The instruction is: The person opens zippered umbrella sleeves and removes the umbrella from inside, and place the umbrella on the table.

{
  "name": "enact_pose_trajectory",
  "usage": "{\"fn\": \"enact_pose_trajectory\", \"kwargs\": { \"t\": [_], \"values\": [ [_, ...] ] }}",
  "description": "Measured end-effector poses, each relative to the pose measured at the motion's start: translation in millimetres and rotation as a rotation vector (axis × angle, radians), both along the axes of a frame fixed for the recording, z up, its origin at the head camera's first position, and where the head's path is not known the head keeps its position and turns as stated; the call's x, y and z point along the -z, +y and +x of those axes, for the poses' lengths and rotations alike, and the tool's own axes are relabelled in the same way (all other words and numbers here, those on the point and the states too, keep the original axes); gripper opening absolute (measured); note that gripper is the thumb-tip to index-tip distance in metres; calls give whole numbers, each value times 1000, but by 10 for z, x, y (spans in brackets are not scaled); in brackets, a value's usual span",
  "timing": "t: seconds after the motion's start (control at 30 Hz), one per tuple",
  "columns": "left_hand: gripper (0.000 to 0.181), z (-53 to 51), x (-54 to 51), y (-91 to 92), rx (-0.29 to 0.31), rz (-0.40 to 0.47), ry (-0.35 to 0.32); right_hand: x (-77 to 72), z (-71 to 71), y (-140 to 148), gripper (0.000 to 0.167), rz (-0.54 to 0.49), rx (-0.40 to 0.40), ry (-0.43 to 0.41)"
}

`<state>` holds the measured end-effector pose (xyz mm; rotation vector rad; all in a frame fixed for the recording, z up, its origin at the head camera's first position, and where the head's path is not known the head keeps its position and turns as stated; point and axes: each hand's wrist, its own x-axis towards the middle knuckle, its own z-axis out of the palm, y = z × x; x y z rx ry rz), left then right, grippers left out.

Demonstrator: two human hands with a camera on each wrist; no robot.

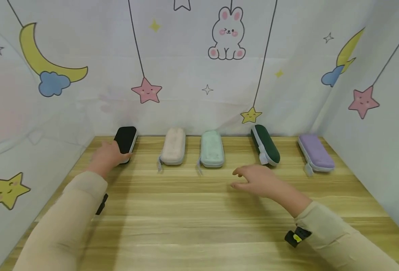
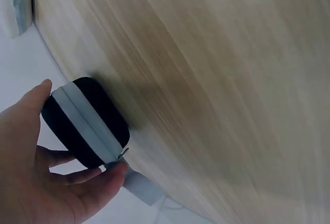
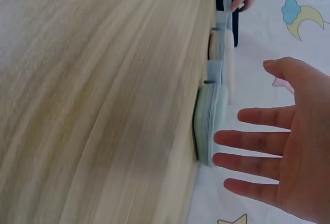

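Black case (image 1: 126, 138) is pinched in the left hand (image 1: 106, 156); right hand (image 1: 258, 180), fingers spread, hovers over the counter (image 1: 179, 222) near the dark green case (image 1: 268, 144).

From my head, soft, even light fills the scene, and the white curtain (image 1: 186, 45) looks slightly grey. Soft-edged shadows lie on the wooden table (image 1: 172, 226): a long dark band beside my left sleeve (image 1: 57, 226), a fainter patch under my right hand (image 1: 258, 180), as if lit from above. My left wrist's view is dimmer and bluish, my left hand (image 2: 41, 188) shaded, with a dark smudge of shadow beside the black case (image 2: 85, 121). In my right wrist's view, the table's grain looks soft and smeared.
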<state>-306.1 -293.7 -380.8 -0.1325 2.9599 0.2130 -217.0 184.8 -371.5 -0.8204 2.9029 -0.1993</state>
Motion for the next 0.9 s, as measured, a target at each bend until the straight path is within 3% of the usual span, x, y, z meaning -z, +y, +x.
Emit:
{"fn": "enact_pose_trajectory", "kwargs": {
  "t": [0.3,0.43,0.67,0.9],
  "values": [
    [74,-151,37,-6,-15,29,51,4,118,-139,49,57,-41,-24],
    [71,-180,32,-38,-16,28,28,37,132,-185,49,67,-67,-14],
    [68,-169,-8,-109,21,23,-9,123,88,-261,45,34,-83,-29],
    [69,-94,-72,-196,55,14,-41,163,26,-408,46,19,-81,-58]
  ]
}}
